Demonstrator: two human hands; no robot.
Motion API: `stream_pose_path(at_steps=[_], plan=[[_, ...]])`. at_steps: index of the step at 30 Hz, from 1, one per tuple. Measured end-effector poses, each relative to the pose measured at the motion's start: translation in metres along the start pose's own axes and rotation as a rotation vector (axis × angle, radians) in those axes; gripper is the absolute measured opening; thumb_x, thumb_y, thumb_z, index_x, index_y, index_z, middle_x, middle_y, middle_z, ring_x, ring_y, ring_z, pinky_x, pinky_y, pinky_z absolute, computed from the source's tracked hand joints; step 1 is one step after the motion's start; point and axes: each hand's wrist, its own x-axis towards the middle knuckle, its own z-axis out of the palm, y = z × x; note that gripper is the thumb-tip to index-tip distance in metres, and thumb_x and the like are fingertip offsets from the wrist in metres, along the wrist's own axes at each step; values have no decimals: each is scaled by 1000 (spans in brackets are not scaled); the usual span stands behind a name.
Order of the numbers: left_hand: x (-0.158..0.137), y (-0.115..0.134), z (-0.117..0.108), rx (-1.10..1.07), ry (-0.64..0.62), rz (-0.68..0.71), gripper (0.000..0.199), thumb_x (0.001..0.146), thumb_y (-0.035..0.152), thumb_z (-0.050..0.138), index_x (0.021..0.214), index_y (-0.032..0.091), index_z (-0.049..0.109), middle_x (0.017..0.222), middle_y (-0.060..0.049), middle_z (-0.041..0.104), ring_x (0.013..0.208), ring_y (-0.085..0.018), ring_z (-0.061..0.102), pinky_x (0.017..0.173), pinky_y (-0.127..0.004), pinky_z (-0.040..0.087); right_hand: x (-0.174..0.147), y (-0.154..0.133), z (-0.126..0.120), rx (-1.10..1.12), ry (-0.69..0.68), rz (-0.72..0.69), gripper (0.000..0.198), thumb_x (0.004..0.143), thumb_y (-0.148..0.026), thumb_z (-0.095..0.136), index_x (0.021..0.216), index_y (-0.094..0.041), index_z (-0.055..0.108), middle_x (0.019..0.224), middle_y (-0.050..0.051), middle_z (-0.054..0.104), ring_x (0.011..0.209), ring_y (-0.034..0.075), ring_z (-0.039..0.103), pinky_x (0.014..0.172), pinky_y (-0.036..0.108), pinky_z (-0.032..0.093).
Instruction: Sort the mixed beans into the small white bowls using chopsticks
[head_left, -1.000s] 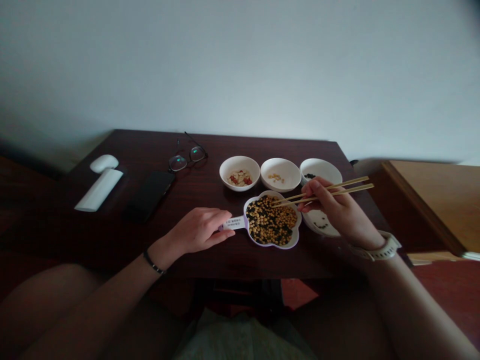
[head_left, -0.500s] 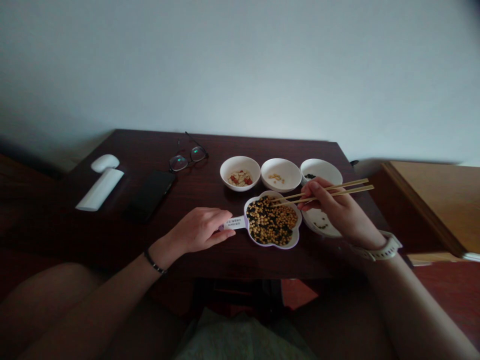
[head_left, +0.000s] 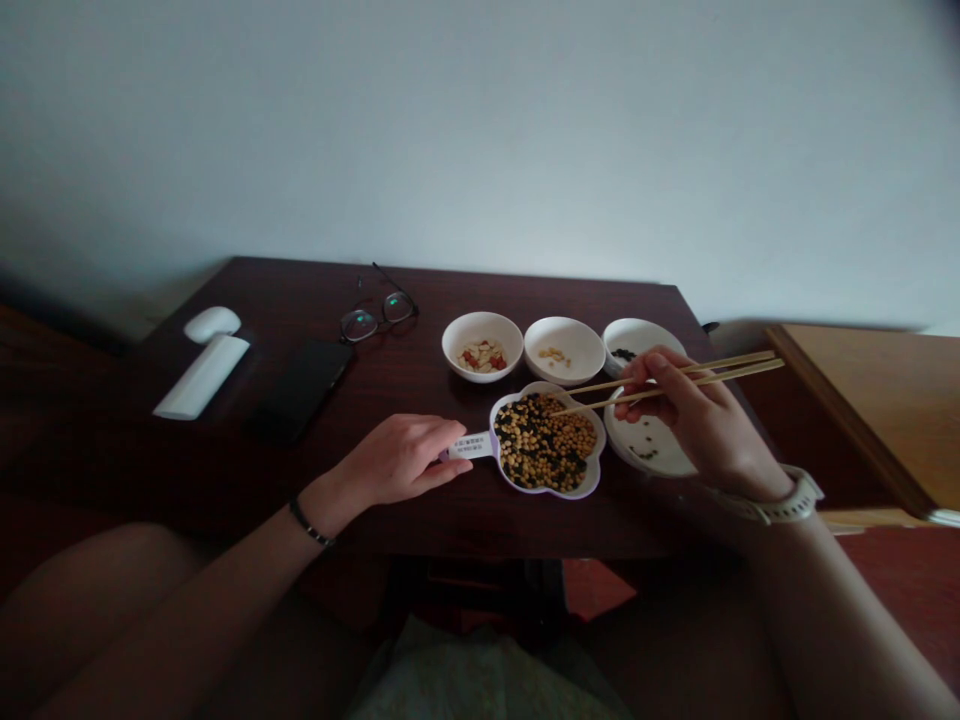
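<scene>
My left hand (head_left: 411,458) is closed on the labelled handle of a white, purple-rimmed, flower-shaped scoop (head_left: 598,466). Mixed yellow and black beans (head_left: 546,440) cover the scoop's bottom. A pair of chopsticks (head_left: 720,371) is gripped in my right hand (head_left: 694,415); their tips are apart, over the scoop's right and upper part. Whether a bean is between the tips, I cannot tell. Behind the scoop stand a white bowl (head_left: 482,326) of pale and reddish pieces, a white bowl (head_left: 564,332) with a few yellow beans, and a white bowl (head_left: 643,333) with black ones, partly hidden by my right hand.
Right of the scoop, under my right hand, is a white dish (head_left: 637,445) with several dark bits. Eyeglasses (head_left: 379,318), a dark phone (head_left: 304,385) and a white T-shaped object (head_left: 202,375) lie on the left of the dark table (head_left: 420,290). A wall rises behind.
My right hand has moved right with the chopsticks, and their tips have spread and drawn back toward the scoop's right side. My left hand and the scoop stay in place.
</scene>
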Motion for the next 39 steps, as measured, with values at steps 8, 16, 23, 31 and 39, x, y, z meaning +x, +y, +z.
stream_pose_path(at_steps=[8, 16, 23, 31, 39], plan=[[1, 1, 0, -1, -3, 0, 38, 116, 51, 45, 107, 19, 62, 89, -5, 73, 79, -22, 70, 71, -34, 48, 1, 2, 9, -23, 29, -37, 43, 102, -61, 70, 86, -22, 65, 86, 2, 66, 68, 16, 71, 66, 28, 64], [-1, -1, 1, -3, -7, -7, 38, 116, 51, 45, 106, 19, 63, 87, -4, 71, 77, -22, 69, 69, -34, 47, -1, -3, 3, 122, 84, -22, 38, 104, -53, 71, 83, -22, 64, 86, 3, 68, 66, 15, 69, 59, 25, 59], [1, 1, 0, 4, 3, 0, 37, 116, 51, 46, 107, 19, 63, 88, -4, 72, 77, -22, 69, 69, -33, 47, -1, 0, 5, -11, 5, 30, 38, 103, -58, 72, 92, -21, 69, 87, 4, 69, 69, 15, 70, 61, 24, 63], [1, 1, 0, 3, 4, 6, 37, 116, 50, 46, 107, 19, 63, 88, -4, 72, 78, -22, 69, 69, -33, 46, 0, 5, 10, 11, 98, -35, 43, 101, -61, 71, 86, -21, 63, 87, 2, 66, 65, 14, 70, 61, 25, 63], [0, 0, 1, -3, 9, 0, 37, 116, 50, 47, 105, 19, 63, 86, -3, 70, 75, -22, 68, 68, -34, 46, -3, -5, 0, 80, 58, 30, 36, 103, -53, 72, 87, -22, 65, 86, 2, 69, 63, 14, 67, 57, 24, 57]])
